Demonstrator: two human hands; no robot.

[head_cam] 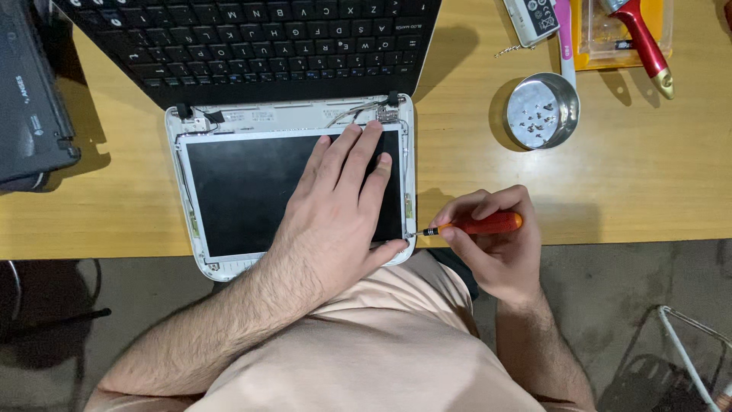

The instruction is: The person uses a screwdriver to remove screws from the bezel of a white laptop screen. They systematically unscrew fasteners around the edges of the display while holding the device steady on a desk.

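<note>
Seen from the head, the left hand lies flat, fingers spread, on the dark screen of the opened laptop on the table, while the right hand grips an orange screwdriver, tip at the screen's right edge, near a metal bowl of screws

I see a matt black screen panel, a glossy orange plastic screwdriver handle, a shiny metal bowl upper right, and a smooth wooden desk.
</note>
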